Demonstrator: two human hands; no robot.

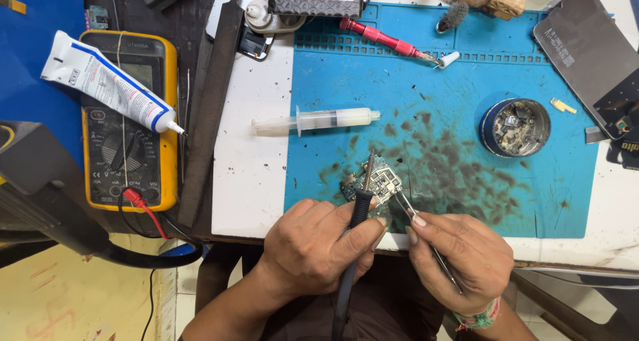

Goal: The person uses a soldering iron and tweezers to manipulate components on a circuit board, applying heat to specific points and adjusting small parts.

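A small circuit board (381, 179) lies on the blue work mat (452, 68) near the table's front edge. My left hand (313, 248) grips a black-handled soldering iron (361, 204), whose metal tip rests on the board. My right hand (459, 261) pinches metal tweezers (407, 204), their points touching the board's right side. Both hands sit close together at the mat's lower edge. The iron's cable runs down between my wrists.
A clear syringe (319, 121) lies at the mat's left edge. A red screwdriver (383, 38) and a small brush (454, 16) lie at the back. A round tin of scraps (516, 128) sits right. A yellow multimeter (130, 124) with a white tube (106, 81) is left. A phone (589, 54) lies far right.
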